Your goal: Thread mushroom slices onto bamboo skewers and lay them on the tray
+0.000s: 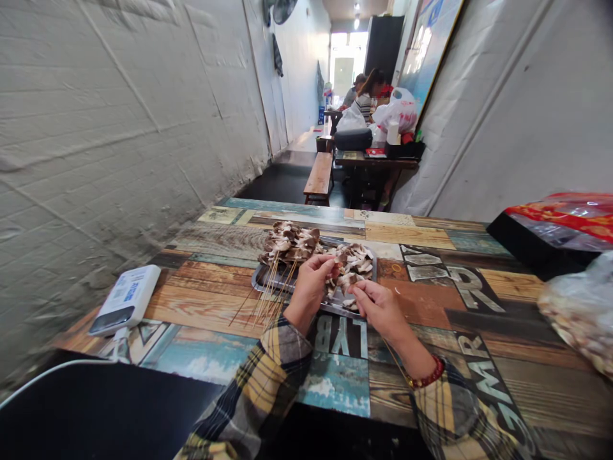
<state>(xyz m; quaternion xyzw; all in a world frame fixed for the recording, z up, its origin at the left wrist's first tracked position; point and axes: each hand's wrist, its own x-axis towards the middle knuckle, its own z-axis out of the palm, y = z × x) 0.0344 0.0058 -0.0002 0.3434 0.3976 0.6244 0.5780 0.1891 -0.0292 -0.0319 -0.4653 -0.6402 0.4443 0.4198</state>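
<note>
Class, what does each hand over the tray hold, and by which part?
The left hand pinches a mushroom piece by its edge. The right hand seems to grip a thin skewer near its front end; the rest trails back beneath it.

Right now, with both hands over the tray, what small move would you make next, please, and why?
Probably bring the right hand toward the left hand and push its skewer through the mushroom piece pinched there: both hover over the tray, with finished skewers piled at its left end.
</note>
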